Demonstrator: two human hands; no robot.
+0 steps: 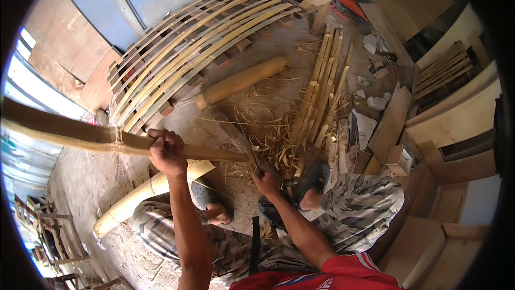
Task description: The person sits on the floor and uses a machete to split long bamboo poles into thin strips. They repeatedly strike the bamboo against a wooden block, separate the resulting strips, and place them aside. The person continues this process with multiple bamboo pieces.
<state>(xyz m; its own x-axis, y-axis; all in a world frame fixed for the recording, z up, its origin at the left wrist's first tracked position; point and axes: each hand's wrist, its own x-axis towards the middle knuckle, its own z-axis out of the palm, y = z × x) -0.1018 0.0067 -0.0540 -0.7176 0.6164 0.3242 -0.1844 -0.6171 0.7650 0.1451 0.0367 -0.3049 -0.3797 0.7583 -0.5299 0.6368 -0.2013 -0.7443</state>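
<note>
My left hand (167, 152) is wrapped around a long split bamboo piece (91, 135), which runs from the far left edge to a tip in front of me. Closed round the handle of a knife (254, 157), my right hand (266, 181) is low between my feet. The narrow dark blade points away from me, against or close beside the bamboo's tip; contact is hard to tell. Thin bamboo shavings (263, 121) lie heaped beyond the blade. Under my left forearm, a wide pale bamboo half (145, 193) rests on the floor by my left foot.
A bamboo pole (244, 82) lies ahead. Split strips (321, 83) are bundled to its right. Behind it, long slats (198, 48) are laid in rows over crosspieces. Stones (376, 103) and boards (390, 121) lie at right, near a wooden cabinet (456, 129). My feet flank the work spot.
</note>
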